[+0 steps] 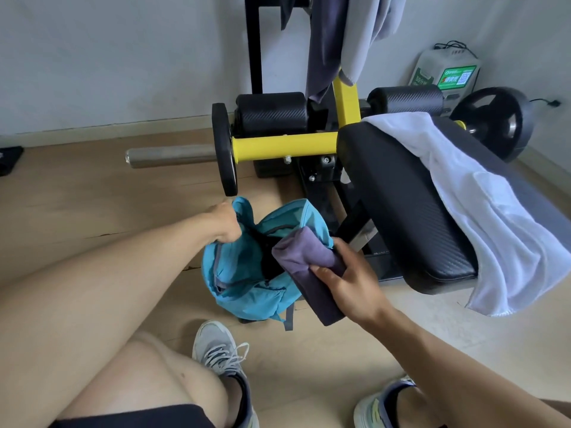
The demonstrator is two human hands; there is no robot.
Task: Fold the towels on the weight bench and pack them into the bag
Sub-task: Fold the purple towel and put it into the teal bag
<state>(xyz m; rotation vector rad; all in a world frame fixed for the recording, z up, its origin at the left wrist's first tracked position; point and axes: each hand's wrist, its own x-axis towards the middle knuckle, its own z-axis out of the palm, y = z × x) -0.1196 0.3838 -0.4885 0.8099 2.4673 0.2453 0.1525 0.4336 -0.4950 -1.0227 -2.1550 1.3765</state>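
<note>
The left hand (227,222) grips the rim of the soft turquoise nylon backpack (247,273) that stands on the pale wooden floor (77,193), holding its mouth wide; the inside shows only dark lining, so what it already contains cannot be told. Just to the right, the right hand (349,279) has its fingers curled round a folded purple-grey towel (309,267) whose leading end sits at the bag's opening, not yet inside. Packing looks under way, well short of finished: a white terry towel (482,217) lies unfolded across the black padded weight bench (398,217), and grey and dark cloths (343,35) hang from the rack above.
</note>
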